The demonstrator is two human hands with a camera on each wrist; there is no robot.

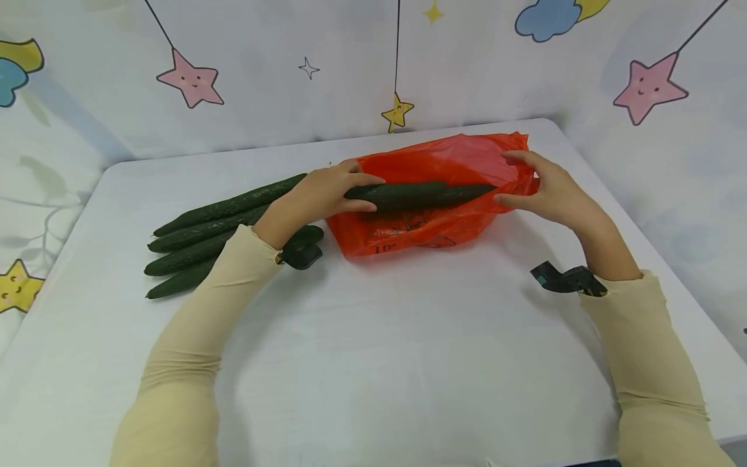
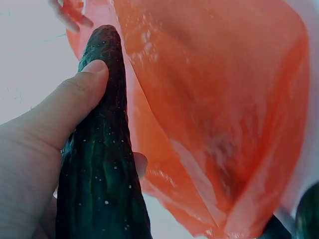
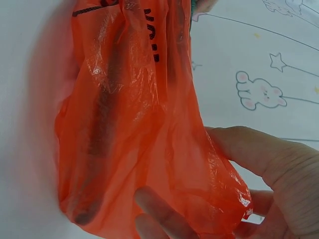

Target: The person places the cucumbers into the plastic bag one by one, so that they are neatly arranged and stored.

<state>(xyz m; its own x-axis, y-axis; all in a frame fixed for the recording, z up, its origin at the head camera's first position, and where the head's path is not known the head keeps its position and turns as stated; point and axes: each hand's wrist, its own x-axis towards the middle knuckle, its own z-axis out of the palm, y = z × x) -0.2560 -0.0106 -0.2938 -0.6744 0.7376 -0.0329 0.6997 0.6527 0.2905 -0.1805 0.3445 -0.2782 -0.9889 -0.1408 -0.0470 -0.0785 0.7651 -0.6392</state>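
A red plastic bag (image 1: 403,243) lies on its side at the back of the table, its open side gaping. My left hand (image 1: 323,191) grips a dark green cucumber (image 1: 403,196) that stretches across the bag's opening. In the left wrist view the thumb lies along the cucumber (image 2: 102,159) close to its tip. My right hand (image 1: 551,188) holds the bag's right end between thumb and fingers. Through the bag (image 3: 149,129) in the right wrist view, a long dark shape shows. Several more cucumbers (image 1: 204,230) lie side by side at left, partly hidden by my left arm.
The white table (image 1: 397,363) runs up to a wall cloth (image 1: 262,97) printed with stars and clouds. Black wrist cameras (image 1: 566,279) sit on both forearms. A dark object's edge (image 1: 595,463) shows at the bottom of the head view.
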